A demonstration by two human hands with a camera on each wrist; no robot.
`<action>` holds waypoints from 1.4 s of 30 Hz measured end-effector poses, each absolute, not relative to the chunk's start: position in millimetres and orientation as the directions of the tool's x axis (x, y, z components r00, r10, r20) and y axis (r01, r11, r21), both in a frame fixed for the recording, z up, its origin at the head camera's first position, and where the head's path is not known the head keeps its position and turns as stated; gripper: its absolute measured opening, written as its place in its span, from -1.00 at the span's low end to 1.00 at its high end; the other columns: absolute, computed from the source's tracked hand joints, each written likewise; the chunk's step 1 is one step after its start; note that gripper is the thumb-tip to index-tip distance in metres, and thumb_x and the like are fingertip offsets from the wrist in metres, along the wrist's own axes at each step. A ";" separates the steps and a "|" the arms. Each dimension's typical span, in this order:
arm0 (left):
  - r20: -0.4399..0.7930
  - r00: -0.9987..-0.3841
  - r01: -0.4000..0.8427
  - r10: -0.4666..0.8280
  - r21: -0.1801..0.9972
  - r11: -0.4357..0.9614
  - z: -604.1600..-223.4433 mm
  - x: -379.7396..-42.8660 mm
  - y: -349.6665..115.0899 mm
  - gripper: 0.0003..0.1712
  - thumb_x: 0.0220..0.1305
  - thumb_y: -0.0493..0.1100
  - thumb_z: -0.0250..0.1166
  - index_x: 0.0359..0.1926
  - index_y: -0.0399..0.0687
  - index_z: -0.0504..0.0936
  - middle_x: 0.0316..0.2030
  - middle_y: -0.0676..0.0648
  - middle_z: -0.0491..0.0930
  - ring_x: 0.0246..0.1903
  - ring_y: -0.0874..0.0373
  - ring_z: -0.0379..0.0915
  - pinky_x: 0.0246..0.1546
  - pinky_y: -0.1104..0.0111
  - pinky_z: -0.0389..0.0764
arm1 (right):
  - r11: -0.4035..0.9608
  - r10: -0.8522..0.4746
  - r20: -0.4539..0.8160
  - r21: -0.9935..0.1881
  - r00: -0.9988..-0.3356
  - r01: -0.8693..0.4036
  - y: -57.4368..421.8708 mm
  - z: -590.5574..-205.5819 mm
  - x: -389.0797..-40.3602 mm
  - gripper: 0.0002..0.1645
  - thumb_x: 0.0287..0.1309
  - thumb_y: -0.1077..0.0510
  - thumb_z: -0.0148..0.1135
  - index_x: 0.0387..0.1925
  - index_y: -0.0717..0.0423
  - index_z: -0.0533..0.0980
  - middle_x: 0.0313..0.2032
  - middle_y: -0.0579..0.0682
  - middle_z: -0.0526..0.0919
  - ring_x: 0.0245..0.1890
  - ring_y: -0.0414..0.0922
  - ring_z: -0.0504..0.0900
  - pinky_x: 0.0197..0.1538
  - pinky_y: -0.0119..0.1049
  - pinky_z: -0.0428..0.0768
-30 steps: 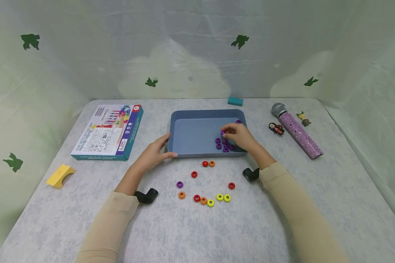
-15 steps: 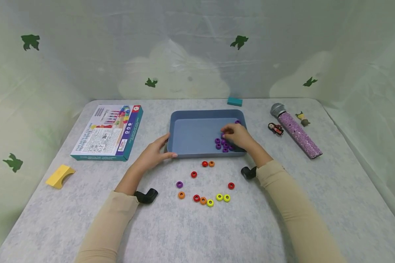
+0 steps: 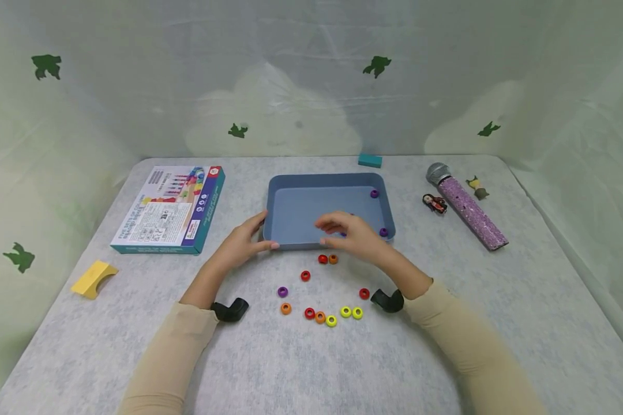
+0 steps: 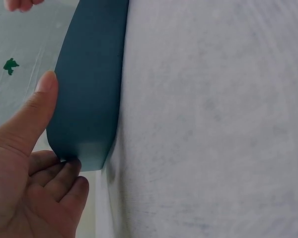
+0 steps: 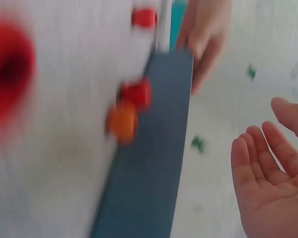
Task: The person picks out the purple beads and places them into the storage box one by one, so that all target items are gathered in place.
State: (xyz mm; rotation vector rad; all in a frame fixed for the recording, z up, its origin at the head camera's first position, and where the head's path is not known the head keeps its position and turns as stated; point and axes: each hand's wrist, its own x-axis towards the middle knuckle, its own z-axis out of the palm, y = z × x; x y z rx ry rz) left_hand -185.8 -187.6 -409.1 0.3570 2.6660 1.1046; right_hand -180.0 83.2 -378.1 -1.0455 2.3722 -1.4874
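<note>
A blue-grey tray lies at the middle of the table. My left hand holds its near left corner; in the left wrist view the thumb lies along the tray wall and the other fingers curl at its end. My right hand is over the tray's near right part, fingers spread and slightly bent. In the right wrist view the palm holds nothing. Purple beads, such as one bead at the back right and another bead, lie in the tray; others are mostly hidden by the right hand.
Before the tray lie loose red, orange, yellow and purple beads. A boxed game and yellow arch block are left. Right are a glittery microphone and small figures. A teal block stands behind.
My right hand has moved left and nearer, and its pinched fingers have opened. The bead cluster under it is now mostly covered. My left hand stays at the tray corner.
</note>
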 end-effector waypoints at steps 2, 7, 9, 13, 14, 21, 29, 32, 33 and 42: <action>-0.117 -0.945 0.133 0.306 0.715 0.686 -409.3 -186.0 -187.6 -0.03 -0.12 0.15 0.21 0.25 0.06 -0.12 0.21 -0.06 -0.09 0.14 0.02 -0.06 0.09 0.21 0.09 | 0.219 -0.667 0.237 -0.844 -0.707 -0.490 75.0 -381.0 -168.9 -0.59 -0.07 0.17 0.16 -0.11 0.19 0.39 -0.16 0.00 0.44 -0.17 -0.13 0.42 -0.10 -0.29 0.41; -0.103 -0.945 0.148 0.312 0.713 0.685 -409.8 -187.2 -188.1 -0.04 -0.11 0.14 0.20 0.25 0.05 -0.11 0.21 -0.07 -0.08 0.13 0.01 -0.04 0.08 0.21 0.10 | 0.194 -0.744 0.187 -0.858 -0.641 -0.476 56.3 -392.2 -145.6 -0.60 -0.07 0.14 0.15 -0.11 0.14 0.40 -0.16 0.00 0.45 -0.19 -0.09 0.43 -0.13 -0.28 0.42; -0.100 -0.944 0.153 0.314 0.712 0.685 -410.1 -187.6 -188.0 -0.03 -0.12 0.15 0.20 0.25 0.05 -0.11 0.21 -0.08 -0.08 0.13 0.01 -0.04 0.07 0.20 0.11 | 0.203 -0.767 0.149 -0.867 -0.624 -0.455 49.4 -397.7 -138.5 -0.61 -0.05 0.14 0.14 -0.11 0.13 0.39 -0.16 0.00 0.46 -0.19 -0.10 0.43 -0.13 -0.31 0.42; -0.094 -0.944 0.159 0.317 0.711 0.685 -410.5 -187.4 -188.0 -0.03 -0.12 0.16 0.20 0.25 0.04 -0.10 0.21 -0.07 -0.07 0.13 0.02 -0.04 0.07 0.21 0.11 | 0.236 -0.789 0.080 -0.876 -0.609 -0.420 37.0 -407.6 -128.8 -0.63 -0.05 0.21 0.13 -0.11 0.13 0.39 -0.17 -0.01 0.46 -0.19 -0.16 0.42 -0.13 -0.41 0.41; -0.095 -0.944 0.159 0.317 0.712 0.684 -410.5 -187.3 -188.1 -0.03 -0.12 0.15 0.20 0.25 0.04 -0.10 0.21 -0.07 -0.07 0.13 0.02 -0.04 0.07 0.21 0.11 | 0.243 -0.791 0.070 -0.875 -0.607 -0.418 34.5 -410.0 -127.6 -0.64 -0.04 0.23 0.12 -0.12 0.13 0.39 -0.18 -0.02 0.46 -0.18 -0.18 0.42 -0.13 -0.43 0.40; -0.095 -0.941 0.164 0.326 0.715 0.680 -410.8 -186.9 -189.1 -0.02 -0.13 0.18 0.19 0.25 0.02 -0.11 0.21 -0.06 -0.09 0.13 0.01 -0.05 0.07 0.20 0.12 | 0.281 -0.787 0.079 -0.837 -0.612 -0.470 22.4 -428.3 -126.6 -0.71 0.00 0.17 0.09 -0.16 0.07 0.43 -0.22 -0.15 0.47 -0.24 -0.33 0.42 -0.20 -0.55 0.41; -0.096 -0.940 0.165 0.328 0.715 0.680 -412.4 -187.1 -190.0 -0.02 -0.13 0.20 0.18 0.25 0.02 -0.11 0.21 -0.06 -0.09 0.13 0.02 -0.05 0.06 0.18 0.13 | 0.324 -0.770 0.116 -0.776 -0.627 -0.541 15.5 -436.1 -127.2 -0.77 -0.03 0.17 0.12 -0.24 -0.02 0.48 -0.29 -0.27 0.46 -0.30 -0.39 0.40 -0.26 -0.58 0.40; -0.094 -0.940 0.166 0.328 0.714 0.680 -413.0 -187.1 -190.3 -0.02 -0.13 0.19 0.18 0.25 0.03 -0.11 0.21 -0.06 -0.08 0.13 0.02 -0.05 0.06 0.18 0.12 | 0.313 -0.758 0.106 -0.806 -0.643 -0.502 17.2 -432.8 -126.4 -0.78 -0.03 0.17 0.12 -0.25 0.01 0.48 -0.32 -0.25 0.47 -0.34 -0.39 0.41 -0.29 -0.58 0.41; -0.092 -0.940 0.167 0.327 0.715 0.679 -413.1 -187.1 -190.3 -0.03 -0.12 0.18 0.19 0.25 0.03 -0.10 0.21 -0.06 -0.08 0.13 0.02 -0.05 0.06 0.19 0.12 | 0.308 -0.752 0.106 -0.816 -0.651 -0.489 18.6 -429.6 -126.5 -0.78 -0.03 0.18 0.12 -0.25 0.03 0.48 -0.33 -0.24 0.47 -0.35 -0.39 0.41 -0.31 -0.58 0.42; -0.093 -0.945 0.154 0.312 0.717 0.680 -414.0 -188.2 -188.3 -0.04 -0.12 0.15 0.21 0.25 0.04 -0.10 0.21 -0.07 -0.08 0.13 0.01 -0.05 0.07 0.18 0.10 | 0.250 -0.622 0.227 -0.850 -0.750 -0.464 47.5 -373.9 -143.2 -0.75 -0.04 0.30 0.09 -0.22 0.17 0.47 -0.28 0.00 0.50 -0.32 -0.21 0.46 -0.23 -0.39 0.46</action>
